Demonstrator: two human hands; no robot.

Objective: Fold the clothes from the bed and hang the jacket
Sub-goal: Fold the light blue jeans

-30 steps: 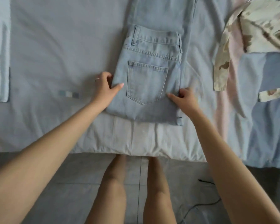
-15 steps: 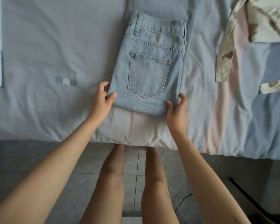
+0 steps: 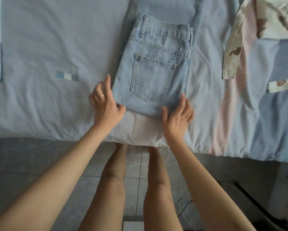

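Looks partly done, with jeans (image 3: 156, 72) folded near 6 o'clock on the bed (image 3: 48, 47), left hand (image 3: 105, 105) and right hand (image 3: 177, 119) spread, holding nothing at its near corners, and patterned jacket (image 3: 264, 19) at 2 o'clock unhung.

No legible text (even on jeans (image 3: 154, 64)).

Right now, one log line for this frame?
jeans: folded, pocket up, on bed | left hand: open, at near-left corner | right hand: open, at near-right corner | patterned garment: unfolded, far right
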